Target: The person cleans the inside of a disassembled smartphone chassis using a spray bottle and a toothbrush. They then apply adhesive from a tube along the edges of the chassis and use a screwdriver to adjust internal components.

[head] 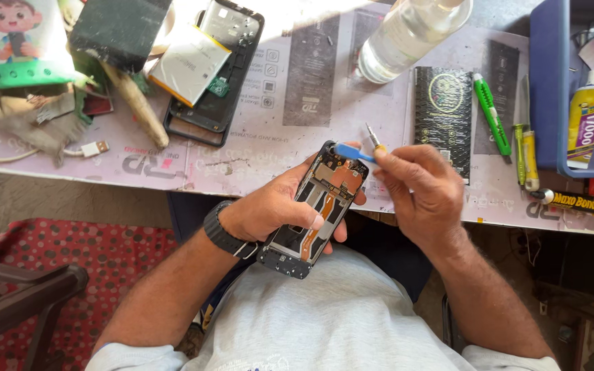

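- Left hand [269,209] clasping an opened phone frame [317,206], held above the lap just before the surface [269,148] edge.
- Right hand [417,189] pinching a blue pry tool [352,152], tip at the frame's top corner; screwdriver [375,137] tucked alongside.
- Best kept shallow and gentle, probably, sparing the orange ribbon cable.
- Far right: blue tray [548,96] holding a glue tube [584,117].

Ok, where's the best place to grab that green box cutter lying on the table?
Pinch the green box cutter across its long flat sides at mid-body, coming from above. It lies flat, and the black card and the screwdrivers alongside leave room for fingertips.
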